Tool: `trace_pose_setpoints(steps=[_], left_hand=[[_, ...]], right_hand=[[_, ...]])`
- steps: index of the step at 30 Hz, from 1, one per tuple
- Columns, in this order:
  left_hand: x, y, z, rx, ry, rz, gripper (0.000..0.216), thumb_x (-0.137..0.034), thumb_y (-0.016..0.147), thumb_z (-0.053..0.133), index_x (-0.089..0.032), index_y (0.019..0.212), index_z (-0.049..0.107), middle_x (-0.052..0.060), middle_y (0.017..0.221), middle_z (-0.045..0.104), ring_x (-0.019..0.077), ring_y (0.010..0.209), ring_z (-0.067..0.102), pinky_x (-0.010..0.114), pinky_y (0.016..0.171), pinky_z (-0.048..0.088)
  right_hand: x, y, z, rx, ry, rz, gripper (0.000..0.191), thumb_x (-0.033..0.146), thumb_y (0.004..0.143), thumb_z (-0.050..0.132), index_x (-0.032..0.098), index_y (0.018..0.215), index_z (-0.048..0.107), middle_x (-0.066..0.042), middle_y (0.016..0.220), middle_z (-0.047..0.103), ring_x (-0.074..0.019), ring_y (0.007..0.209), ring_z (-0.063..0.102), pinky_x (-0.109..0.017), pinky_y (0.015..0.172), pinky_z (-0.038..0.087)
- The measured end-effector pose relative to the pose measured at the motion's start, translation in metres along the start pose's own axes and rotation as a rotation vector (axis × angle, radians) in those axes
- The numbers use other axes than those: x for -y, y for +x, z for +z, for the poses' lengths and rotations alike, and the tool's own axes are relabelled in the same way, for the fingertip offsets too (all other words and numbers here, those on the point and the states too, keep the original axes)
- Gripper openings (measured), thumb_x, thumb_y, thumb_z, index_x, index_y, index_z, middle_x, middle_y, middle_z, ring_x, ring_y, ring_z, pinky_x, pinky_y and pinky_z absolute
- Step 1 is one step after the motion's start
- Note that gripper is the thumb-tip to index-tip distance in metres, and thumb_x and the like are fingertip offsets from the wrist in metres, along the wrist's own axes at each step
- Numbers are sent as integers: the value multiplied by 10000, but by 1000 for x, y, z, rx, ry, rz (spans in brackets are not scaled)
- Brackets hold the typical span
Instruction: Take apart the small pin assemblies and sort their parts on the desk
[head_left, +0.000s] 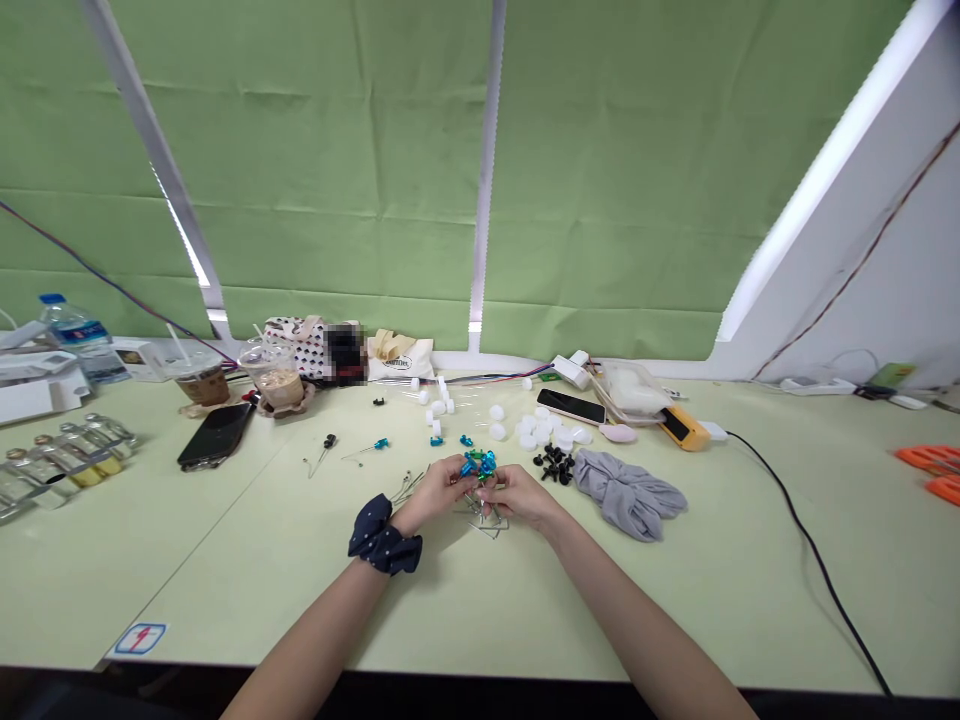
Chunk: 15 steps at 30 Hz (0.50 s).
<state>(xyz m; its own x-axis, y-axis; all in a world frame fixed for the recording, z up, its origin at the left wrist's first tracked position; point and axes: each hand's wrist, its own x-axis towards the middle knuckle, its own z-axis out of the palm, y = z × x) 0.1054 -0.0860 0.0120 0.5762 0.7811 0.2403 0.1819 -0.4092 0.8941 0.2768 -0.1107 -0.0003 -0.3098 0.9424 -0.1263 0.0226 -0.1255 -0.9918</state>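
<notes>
In the middle of the table, my left hand [442, 487] is closed around a cluster of small shiny blue and green pieces [478, 464] with bent metal wires [487, 520] hanging below. My right hand [519, 495] pinches at the same cluster from the other side, its fingertips among the wires. Just left of my left hand lie more loose wires [407, 485]. Farther off sit a blue piece with a wire [381, 444] and a black piece with a wire [329, 442]. Several black small parts [555, 465] are heaped right of my right hand.
White caps [544, 430] lie behind my hands, near a phone [571, 406]. A grey cloth [630, 495] and yellow device [684, 428] are on the right, with a black cable [795, 530]. Leftward are another phone [216, 436], drink cups [279, 385] and glass bottles [56, 470].
</notes>
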Motion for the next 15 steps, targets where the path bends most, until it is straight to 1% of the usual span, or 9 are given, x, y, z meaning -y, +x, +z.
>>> trace_pose_setpoints(steps=[5,8,11,13,15], left_hand=[[-4,-1,1,16,-54,-3,224,-337,797,551,-126,801,627,36,763,569,135,691,510,233,620,395],[-1,-1,0,5,-45,-9,216,-332,793,555,-126,780,617,30,732,557,133,674,506,231,603,393],[5,1,0,-6,-26,-17,221,-333,786,559,-126,716,592,13,684,518,116,624,475,221,568,383],[8,1,0,-16,-25,-31,225,-333,782,558,-126,696,574,2,657,494,107,596,459,218,549,374],[10,2,0,-29,-26,-45,227,-334,780,557,-126,692,565,-5,639,477,104,581,451,219,539,367]], right_hand=[[0,0,0,-9,-3,-10,359,396,542,772,114,597,558,-15,516,599,-78,411,495,-182,368,302],[-1,0,0,-24,39,-19,360,388,517,786,114,595,567,-22,557,614,-96,446,530,-194,389,348],[-3,1,0,-26,111,-56,366,378,502,797,112,680,621,-16,602,621,-124,530,577,-249,516,461],[-4,3,-1,-25,135,-72,386,388,511,791,109,741,655,-20,632,630,-132,571,587,-283,600,489],[-6,4,-1,-25,150,-63,388,400,526,782,104,751,673,-31,641,639,-128,574,584,-288,626,488]])
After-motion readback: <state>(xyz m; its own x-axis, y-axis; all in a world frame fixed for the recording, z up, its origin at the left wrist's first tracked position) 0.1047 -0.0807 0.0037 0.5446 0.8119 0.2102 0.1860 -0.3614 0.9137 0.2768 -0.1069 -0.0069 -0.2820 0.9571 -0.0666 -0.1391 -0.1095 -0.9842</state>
